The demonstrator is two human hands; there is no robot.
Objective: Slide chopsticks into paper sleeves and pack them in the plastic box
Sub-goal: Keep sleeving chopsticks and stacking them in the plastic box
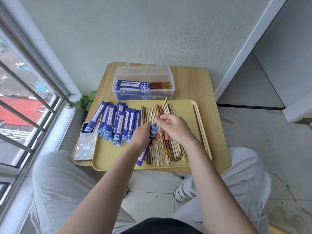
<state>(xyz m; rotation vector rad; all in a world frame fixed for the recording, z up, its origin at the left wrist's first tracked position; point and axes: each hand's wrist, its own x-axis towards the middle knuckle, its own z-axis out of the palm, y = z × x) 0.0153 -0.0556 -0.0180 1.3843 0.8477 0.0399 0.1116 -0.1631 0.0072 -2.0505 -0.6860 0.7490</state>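
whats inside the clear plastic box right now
The plastic box holds chopsticks already in blue paper sleeves, their dark red, gold-banded ends sticking out on the right. More sleeved pairs lie below, but the frosted wall blurs how many.

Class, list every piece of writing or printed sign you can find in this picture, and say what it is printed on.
"欢迎光临", as far as it can be read: white strip down each loose blue paper sleeve on the tray.
Same strip on the sleeves in the plastic box: too small to read.
Small mark below the strip: too blurred.
Phone case: pattern only, no text.
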